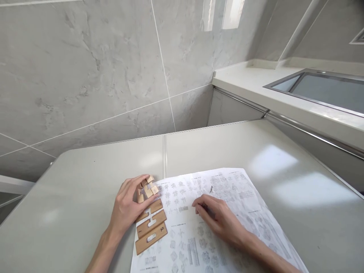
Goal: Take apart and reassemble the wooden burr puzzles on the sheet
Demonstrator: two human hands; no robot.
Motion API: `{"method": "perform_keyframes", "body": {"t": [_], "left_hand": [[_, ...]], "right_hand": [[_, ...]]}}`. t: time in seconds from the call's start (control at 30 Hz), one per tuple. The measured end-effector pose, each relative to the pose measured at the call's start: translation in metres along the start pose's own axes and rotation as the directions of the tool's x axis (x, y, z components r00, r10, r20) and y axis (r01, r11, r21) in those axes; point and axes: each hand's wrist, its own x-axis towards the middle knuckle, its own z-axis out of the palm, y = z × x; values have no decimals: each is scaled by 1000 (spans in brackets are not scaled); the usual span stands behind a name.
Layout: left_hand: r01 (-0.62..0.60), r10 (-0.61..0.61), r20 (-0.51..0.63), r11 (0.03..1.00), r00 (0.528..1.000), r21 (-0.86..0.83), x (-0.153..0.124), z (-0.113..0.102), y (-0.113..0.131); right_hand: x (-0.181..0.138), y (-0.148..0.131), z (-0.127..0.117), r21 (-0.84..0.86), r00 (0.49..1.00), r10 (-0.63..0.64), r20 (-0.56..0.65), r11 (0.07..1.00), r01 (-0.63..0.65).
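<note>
Left hand (127, 206) grip: fingers curled over a wooden puzzle cluster (148, 189) on the table (85, 182), at the instruction sheet's (227, 197) left edge. Right hand (218, 220) rests flat on the sheet, holding nothing. Cluster looks light, rigid, loose-jointed; take it by its outer faces. Notched slats (150, 230) lie nearer; the joints are hidden under the fingers.

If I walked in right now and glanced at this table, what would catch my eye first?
Probably the left hand curled around a small cluster of wooden puzzle blocks near the table's front. Just below it lie flat wooden pieces with slots and printed numbers, on the edge of a large printed instruction sheet. The right hand rests on that sheet, and a steel sink sits in the counter at upper right.
</note>
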Motion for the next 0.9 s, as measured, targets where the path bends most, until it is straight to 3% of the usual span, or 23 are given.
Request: {"method": "perform_keyframes", "body": {"t": [0.13,0.23,0.4,0.6,0.9], "left_hand": [[-54,71,126,989,989,-138,-1,16,50],[-109,183,265,956,947,-272,-6,37,85],[-57,170,368,952,914,-300,-14,58,118],[-64,163,361,960,918,-271,-18,66,127],[-135,205,343,967,917,-217,-26,64,105]], "right_hand": [[-1,5,2,65,996,3,-84,998,2],[0,10,-2,183,970,99,-223,981,-58],[4,17,-16,244,925,197,-326,962,-119],[6,16,-21,255,934,204,-293,958,-129],[6,15,-26,194,958,179,-224,972,-136]]}}
